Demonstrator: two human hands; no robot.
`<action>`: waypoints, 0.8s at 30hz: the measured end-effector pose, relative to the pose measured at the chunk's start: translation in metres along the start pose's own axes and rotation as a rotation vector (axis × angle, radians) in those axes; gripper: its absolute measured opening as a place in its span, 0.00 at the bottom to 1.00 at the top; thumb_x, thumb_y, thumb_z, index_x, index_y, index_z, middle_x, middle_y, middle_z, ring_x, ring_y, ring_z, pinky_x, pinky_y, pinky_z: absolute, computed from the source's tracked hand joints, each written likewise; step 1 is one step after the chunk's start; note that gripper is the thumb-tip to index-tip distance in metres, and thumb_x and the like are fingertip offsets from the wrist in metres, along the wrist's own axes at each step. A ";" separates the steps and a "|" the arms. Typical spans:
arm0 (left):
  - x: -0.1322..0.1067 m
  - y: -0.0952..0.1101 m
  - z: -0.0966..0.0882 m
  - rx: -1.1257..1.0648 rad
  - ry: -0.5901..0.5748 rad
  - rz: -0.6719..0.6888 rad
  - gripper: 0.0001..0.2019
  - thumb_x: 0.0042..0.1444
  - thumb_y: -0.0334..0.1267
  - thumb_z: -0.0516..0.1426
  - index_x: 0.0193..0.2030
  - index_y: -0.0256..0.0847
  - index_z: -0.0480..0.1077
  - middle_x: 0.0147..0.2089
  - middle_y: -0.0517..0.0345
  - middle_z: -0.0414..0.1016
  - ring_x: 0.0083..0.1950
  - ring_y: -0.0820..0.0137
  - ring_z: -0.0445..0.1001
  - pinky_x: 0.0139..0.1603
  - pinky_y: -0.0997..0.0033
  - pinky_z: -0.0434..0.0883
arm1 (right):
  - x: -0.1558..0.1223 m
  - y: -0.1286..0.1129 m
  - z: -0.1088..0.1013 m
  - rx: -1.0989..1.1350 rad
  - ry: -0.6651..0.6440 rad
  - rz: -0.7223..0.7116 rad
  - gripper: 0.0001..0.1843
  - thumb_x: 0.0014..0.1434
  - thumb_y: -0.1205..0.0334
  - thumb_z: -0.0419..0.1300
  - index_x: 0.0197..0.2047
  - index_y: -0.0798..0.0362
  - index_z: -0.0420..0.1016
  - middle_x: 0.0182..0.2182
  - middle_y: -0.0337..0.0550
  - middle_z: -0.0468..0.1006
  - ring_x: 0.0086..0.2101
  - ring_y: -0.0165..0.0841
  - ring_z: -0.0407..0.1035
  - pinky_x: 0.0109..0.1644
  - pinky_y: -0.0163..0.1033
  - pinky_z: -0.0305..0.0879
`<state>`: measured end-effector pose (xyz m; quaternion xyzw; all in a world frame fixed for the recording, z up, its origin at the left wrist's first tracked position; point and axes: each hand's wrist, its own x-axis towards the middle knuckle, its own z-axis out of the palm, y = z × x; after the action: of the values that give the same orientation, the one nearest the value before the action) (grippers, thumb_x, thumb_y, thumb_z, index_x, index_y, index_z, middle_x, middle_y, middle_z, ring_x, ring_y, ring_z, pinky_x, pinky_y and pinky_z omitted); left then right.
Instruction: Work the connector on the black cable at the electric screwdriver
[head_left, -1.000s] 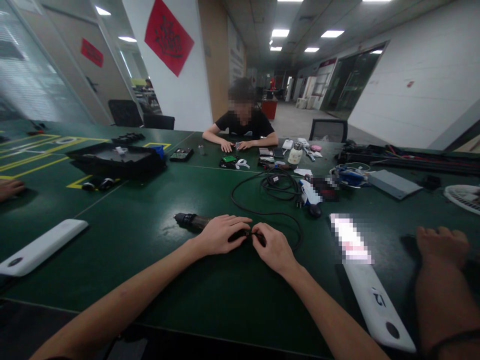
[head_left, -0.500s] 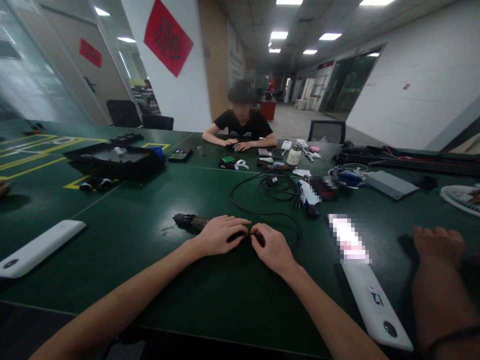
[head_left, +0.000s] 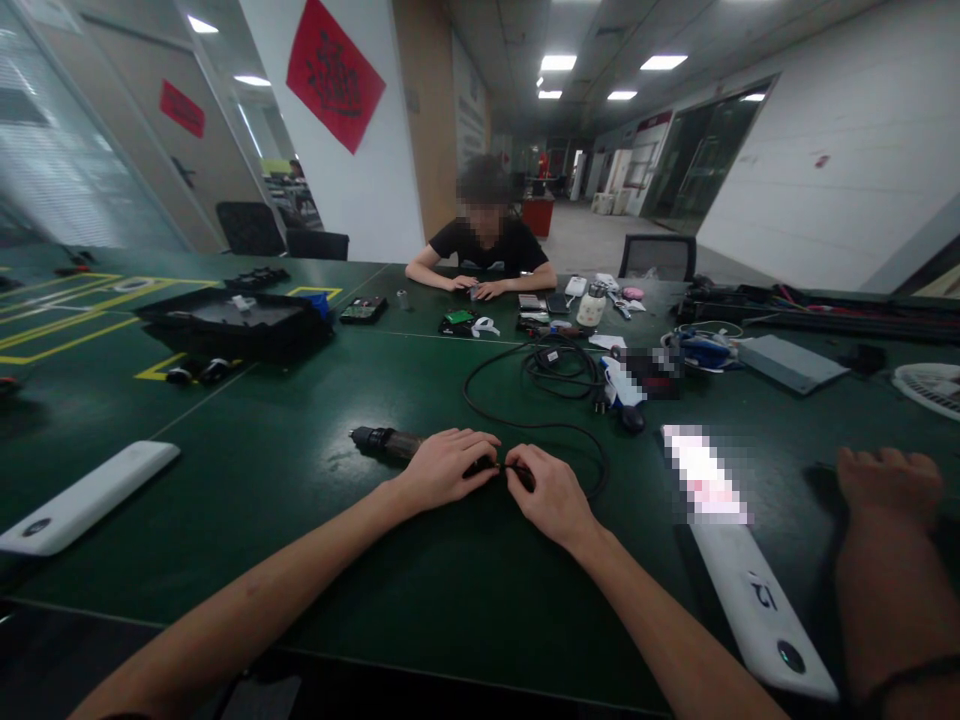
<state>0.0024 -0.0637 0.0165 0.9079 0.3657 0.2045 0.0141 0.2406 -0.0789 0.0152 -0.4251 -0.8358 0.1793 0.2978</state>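
My left hand [head_left: 446, 468] lies over a black cylindrical tool [head_left: 384, 441] that rests on the green table [head_left: 300, 480]; its fingers curl round the tool's rear end. My right hand [head_left: 546, 492] is closed in a pinch on the black cable [head_left: 559, 428] right where it meets the tool. The cable loops away behind my right hand toward a coil at mid-table. The tool's dark tip sticks out to the left of my left hand.
A white flat bar [head_left: 82, 497] lies at left, another white bar [head_left: 739, 575] at right. Another person's arm and hand [head_left: 889, 490] rest at far right. A person [head_left: 484, 250] sits opposite among small parts. A black tray [head_left: 236, 322] stands at back left.
My hands stay on the tool and cable. A hand at the far left edge has left the view.
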 end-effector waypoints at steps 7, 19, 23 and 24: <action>0.000 -0.001 0.002 0.011 -0.018 0.038 0.09 0.71 0.43 0.54 0.53 0.47 0.71 0.63 0.58 0.76 0.59 0.65 0.77 0.57 0.61 0.72 | 0.000 0.001 -0.001 -0.001 -0.008 -0.003 0.05 0.68 0.66 0.59 0.46 0.47 0.73 0.42 0.41 0.78 0.38 0.35 0.74 0.40 0.38 0.67; 0.001 0.001 0.001 0.011 -0.007 0.006 0.08 0.71 0.44 0.55 0.50 0.45 0.70 0.62 0.58 0.76 0.58 0.65 0.77 0.57 0.60 0.72 | 0.001 0.003 0.001 0.003 -0.008 -0.006 0.05 0.67 0.66 0.60 0.45 0.47 0.73 0.42 0.41 0.77 0.37 0.34 0.73 0.40 0.38 0.66; 0.001 0.002 0.000 0.012 -0.016 0.010 0.10 0.70 0.45 0.56 0.53 0.46 0.70 0.62 0.58 0.76 0.58 0.64 0.77 0.57 0.60 0.72 | 0.000 0.002 0.001 0.006 -0.007 -0.004 0.05 0.68 0.66 0.59 0.45 0.47 0.73 0.42 0.41 0.78 0.38 0.34 0.73 0.41 0.38 0.66; 0.000 0.002 -0.001 0.012 -0.025 0.025 0.10 0.69 0.44 0.57 0.54 0.47 0.70 0.63 0.59 0.75 0.58 0.64 0.77 0.57 0.60 0.72 | 0.000 0.002 0.001 0.007 -0.007 -0.001 0.05 0.68 0.66 0.59 0.45 0.47 0.73 0.42 0.41 0.78 0.38 0.34 0.73 0.41 0.38 0.66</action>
<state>0.0035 -0.0649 0.0181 0.9148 0.3555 0.1912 0.0108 0.2411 -0.0772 0.0132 -0.4229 -0.8365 0.1833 0.2964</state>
